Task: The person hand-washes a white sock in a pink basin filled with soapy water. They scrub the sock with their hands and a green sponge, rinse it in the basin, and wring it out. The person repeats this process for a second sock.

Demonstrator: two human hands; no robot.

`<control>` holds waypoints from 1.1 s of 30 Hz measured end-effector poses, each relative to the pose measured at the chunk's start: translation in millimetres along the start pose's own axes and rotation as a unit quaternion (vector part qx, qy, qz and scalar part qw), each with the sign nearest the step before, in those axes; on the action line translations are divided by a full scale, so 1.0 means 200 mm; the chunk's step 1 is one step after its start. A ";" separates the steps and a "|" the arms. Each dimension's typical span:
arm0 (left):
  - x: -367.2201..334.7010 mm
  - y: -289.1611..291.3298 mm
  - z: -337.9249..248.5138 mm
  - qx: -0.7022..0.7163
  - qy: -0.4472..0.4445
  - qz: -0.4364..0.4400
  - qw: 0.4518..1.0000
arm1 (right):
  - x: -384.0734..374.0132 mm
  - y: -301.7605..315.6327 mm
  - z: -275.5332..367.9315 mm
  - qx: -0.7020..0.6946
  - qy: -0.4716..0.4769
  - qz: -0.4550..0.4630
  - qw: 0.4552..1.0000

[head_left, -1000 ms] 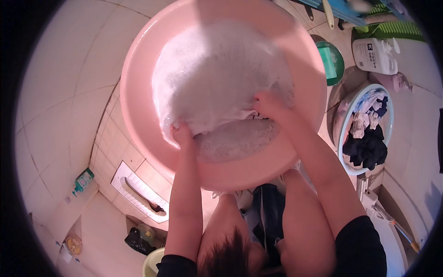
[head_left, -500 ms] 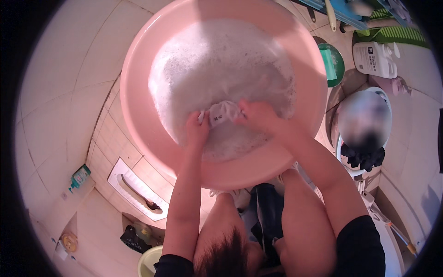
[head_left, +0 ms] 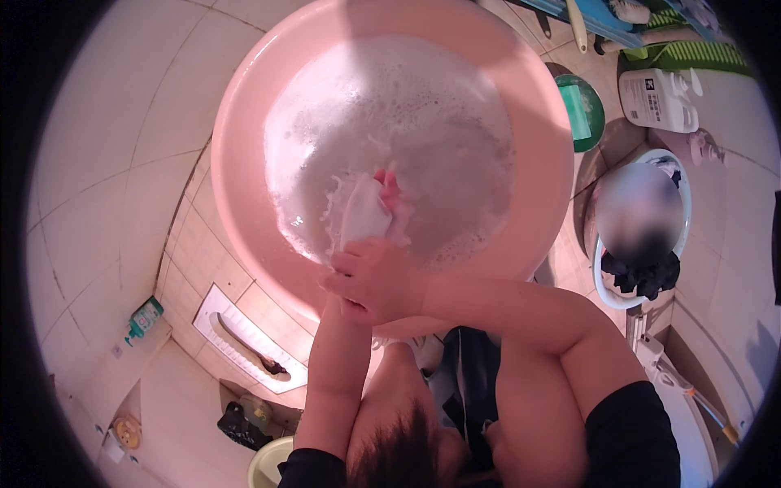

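Note:
A small, wet white cloth [head_left: 364, 213] lies over my left hand in the soapy water of a large pink basin [head_left: 244, 163]. Bunched fingertips of my left hand [head_left: 388, 192] show at the cloth's right edge; the rest of that hand is covered. Across my left wrist lies my right hand [head_left: 378, 281], its fingers curled in at the near end of the cloth. Splashing water surrounds the cloth, and white suds [head_left: 390, 73] float toward the far side. Whether the cloth is a sock or some other piece cannot be made out.
At right stand a light-blue tub [head_left: 603, 281] with dark clothes [head_left: 643, 275], a white pump bottle [head_left: 657, 99] and a green round container [head_left: 598, 114]. A squat toilet [head_left: 244, 337] is set in the tiled floor at left, near a green bottle [head_left: 145, 315]. My knees flank the basin's near side.
My right hand has moved left and nearer, onto my left wrist. The white cloth, stretched between both hands before, now lies over my left hand, and water splashes there.

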State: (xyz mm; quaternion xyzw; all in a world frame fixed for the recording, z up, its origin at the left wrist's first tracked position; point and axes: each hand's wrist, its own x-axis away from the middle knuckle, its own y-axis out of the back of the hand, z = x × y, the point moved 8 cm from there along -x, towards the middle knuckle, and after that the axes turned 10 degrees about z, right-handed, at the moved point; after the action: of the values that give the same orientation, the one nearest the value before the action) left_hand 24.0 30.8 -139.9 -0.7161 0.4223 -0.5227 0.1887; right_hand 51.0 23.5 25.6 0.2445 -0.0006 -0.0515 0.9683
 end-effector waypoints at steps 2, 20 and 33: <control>0.03 -0.05 0.07 0.146 0.032 -0.027 0.988 | 0.02 0.04 -0.12 0.078 -0.034 -0.107 0.991; 0.05 0.42 0.03 -0.351 0.001 -0.224 0.909 | 0.27 0.07 -0.81 0.287 -0.157 -0.100 0.940; 0.08 0.55 -0.10 -0.520 -0.056 -0.258 0.812 | 0.28 0.16 -1.00 0.140 -0.320 -0.105 0.931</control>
State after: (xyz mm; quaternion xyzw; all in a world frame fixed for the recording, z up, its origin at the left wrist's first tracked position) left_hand -37.3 -41.7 -202.5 -0.8181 0.4194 -0.2136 -0.3303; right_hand 115.3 140.5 -137.0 0.3469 -0.2922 -0.2283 0.8615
